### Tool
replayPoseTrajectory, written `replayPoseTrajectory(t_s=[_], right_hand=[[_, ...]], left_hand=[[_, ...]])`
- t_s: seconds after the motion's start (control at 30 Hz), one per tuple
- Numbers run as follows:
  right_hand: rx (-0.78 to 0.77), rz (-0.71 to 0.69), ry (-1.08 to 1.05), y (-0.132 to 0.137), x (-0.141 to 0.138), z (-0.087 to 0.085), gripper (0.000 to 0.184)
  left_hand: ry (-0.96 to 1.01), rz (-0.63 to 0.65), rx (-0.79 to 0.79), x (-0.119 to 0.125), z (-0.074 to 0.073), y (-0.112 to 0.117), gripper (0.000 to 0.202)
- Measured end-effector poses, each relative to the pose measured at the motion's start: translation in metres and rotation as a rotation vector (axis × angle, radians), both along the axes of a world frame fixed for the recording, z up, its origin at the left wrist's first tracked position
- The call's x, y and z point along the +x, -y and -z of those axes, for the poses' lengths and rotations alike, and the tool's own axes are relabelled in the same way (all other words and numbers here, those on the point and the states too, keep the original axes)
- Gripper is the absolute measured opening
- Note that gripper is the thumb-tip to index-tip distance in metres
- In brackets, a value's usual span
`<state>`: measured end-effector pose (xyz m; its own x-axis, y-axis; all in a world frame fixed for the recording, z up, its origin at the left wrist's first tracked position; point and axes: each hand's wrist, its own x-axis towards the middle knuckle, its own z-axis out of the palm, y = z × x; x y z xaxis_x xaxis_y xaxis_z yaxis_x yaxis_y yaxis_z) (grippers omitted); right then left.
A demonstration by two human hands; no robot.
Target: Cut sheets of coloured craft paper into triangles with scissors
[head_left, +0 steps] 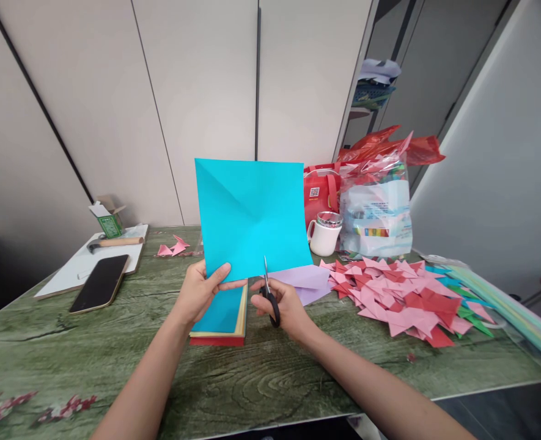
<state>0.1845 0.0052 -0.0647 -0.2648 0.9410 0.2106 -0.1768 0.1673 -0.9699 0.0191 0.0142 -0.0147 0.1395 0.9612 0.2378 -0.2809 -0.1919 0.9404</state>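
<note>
My left hand (202,289) pinches the lower left edge of a creased turquoise paper sheet (252,214) and holds it upright above the table. My right hand (283,304) grips black-handled scissors (269,292), whose blades point up and meet the sheet's bottom edge near its middle. Under my hands lies a stack of coloured paper (224,318) with a turquoise sheet on top. A lilac sheet (307,282) lies just right of the scissors.
A heap of pink and red folded triangles (398,296) covers the right of the green table (233,379). A white mug (324,233), a plastic bag (375,211) and a red bag stand behind. A phone (99,283), a hammer and a small box lie far left.
</note>
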Motion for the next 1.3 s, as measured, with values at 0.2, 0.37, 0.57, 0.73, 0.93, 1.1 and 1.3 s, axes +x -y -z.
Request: replayPoseTrajectory(t_s=[0.2,0.37,0.57,0.73,0.93,1.1,1.3], right_hand=[[0.006,0.003,0.007,-0.0006,0.0003,0.0019,0.038],[0.008,0.009,0.014,-0.0016,0.0007,0.0038,0.038],[0.006,0.002,0.011,-0.001,0.0007,0.0018,0.036],[-0.001,0.019,0.014,-0.0021,0.0001,0.0038,0.036],[0.01,0.015,0.021,-0.0024,0.0002,0.0051,0.034],[0.005,0.021,0.014,-0.002,-0.0002,0.0048,0.035],[0.015,0.033,0.025,-0.0011,-0.0006,0.0022,0.036]], left_hand=[[-0.003,0.003,-0.001,0.0005,-0.0015,0.0009,0.025],[-0.007,-0.003,-0.001,0.0003,-0.0015,0.0016,0.028],[-0.008,-0.002,0.008,0.0001,-0.0018,0.0013,0.027],[-0.005,0.0,0.012,0.0002,-0.0015,0.0012,0.024],[-0.015,0.001,0.015,-0.0003,-0.0011,0.0019,0.025],[-0.03,-0.012,0.009,0.0005,-0.002,0.0021,0.029],[-0.018,0.0,0.02,0.0009,-0.0022,0.0022,0.028]])
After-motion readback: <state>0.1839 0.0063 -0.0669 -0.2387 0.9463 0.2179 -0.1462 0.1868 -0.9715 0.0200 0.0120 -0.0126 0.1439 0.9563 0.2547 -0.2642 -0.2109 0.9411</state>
